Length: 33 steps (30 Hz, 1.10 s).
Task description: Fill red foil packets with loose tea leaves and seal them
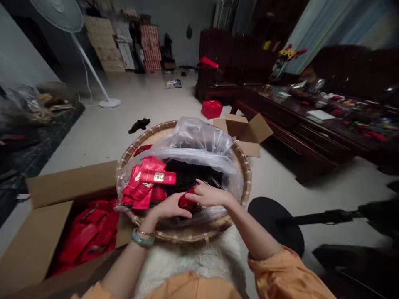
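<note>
A round woven basket rests in front of me, lined with a clear plastic bag holding dark loose leaves. A pile of small red packets lies at the basket's left side. My left hand and my right hand meet over the near edge of the leaves, both closed on one small red packet held between them. A green bangle sits on my left wrist.
An open cardboard box full of red packets stands at my left. A smaller open carton and a red box lie beyond the basket. A long dark wooden table runs along the right; a black stand base is near my right arm.
</note>
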### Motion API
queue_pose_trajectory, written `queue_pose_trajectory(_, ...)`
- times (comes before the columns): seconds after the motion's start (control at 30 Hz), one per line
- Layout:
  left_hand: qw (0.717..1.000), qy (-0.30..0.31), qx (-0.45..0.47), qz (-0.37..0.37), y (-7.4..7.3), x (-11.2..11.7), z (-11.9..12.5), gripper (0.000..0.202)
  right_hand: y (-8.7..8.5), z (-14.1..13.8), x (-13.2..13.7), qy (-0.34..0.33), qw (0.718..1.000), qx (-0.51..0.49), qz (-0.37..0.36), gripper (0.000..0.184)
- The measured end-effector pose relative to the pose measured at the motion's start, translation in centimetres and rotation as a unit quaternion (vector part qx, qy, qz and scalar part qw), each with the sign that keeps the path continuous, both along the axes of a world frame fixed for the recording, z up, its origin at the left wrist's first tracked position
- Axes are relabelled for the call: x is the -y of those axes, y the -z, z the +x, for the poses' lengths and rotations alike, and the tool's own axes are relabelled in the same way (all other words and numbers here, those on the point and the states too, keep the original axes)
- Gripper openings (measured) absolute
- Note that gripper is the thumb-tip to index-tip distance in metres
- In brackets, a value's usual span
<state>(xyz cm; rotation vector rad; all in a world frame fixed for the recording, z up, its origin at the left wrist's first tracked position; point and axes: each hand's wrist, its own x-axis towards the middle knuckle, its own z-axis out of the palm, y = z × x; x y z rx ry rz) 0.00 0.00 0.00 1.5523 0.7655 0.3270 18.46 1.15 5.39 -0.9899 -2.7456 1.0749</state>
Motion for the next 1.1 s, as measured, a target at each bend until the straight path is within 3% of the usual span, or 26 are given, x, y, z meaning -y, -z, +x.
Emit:
queue_pose_trajectory(0.17,0.978,-0.164,-0.037,0.126,-0.1,0.9,0.7,0.086,0.4,-1.5,-0.1,0.047,0.998,0.027,0.036,0.044)
queue_pose_trajectory(0.23,0.972,-0.194,-0.026,0.132,0.3,0.9,0.9,0.086,0.3,-2.1,-0.1,0.072,0.995,0.044,0.045,0.043)
queue_pose_trajectory(0.37,0.982,-0.163,0.065,0.069,1.4,0.2,0.2,0.070,0.2,-2.9,-0.1,0.032,0.995,0.044,0.086,0.041)
queue_pose_trajectory(0.47,0.988,-0.129,0.057,0.057,1.9,-0.3,-0.7,0.052,0.3,-3.2,-0.2,-0.014,0.993,0.010,0.114,0.038)
queue_pose_trajectory(0.6,0.990,-0.118,0.024,0.075,1.8,-0.4,-1.1,0.036,0.4,-2.6,-0.6,-0.015,0.997,-0.058,0.057,0.035)
queue_pose_trajectory(0.7,0.986,-0.153,0.010,0.064,2.0,-0.2,-1.3,0.039,0.1,-1.2,-0.9,0.071,0.985,-0.158,-0.001,0.036)
queue_pose_trajectory(0.8,0.979,-0.198,0.044,0.019,2.2,0.1,-1.6,0.055,0.4,0.5,-1.0,0.201,0.948,-0.240,-0.061,0.044)
queue_pose_trajectory(0.9,0.971,-0.229,0.070,-0.027,2.3,0.4,-2.1,0.056,2.1,1.7,-0.7,0.266,0.932,-0.237,-0.072,0.047)
queue_pose_trajectory(1.03,0.964,-0.255,0.079,-0.016,2.2,0.6,-2.5,0.048,6.1,1.5,0.9,0.276,0.958,-0.081,-0.012,0.031)
queue_pose_trajectory(1.1,0.961,-0.266,0.077,0.002,2.2,0.6,-2.7,0.044,7.9,0.6,1.9,0.293,0.955,-0.010,0.050,0.059)
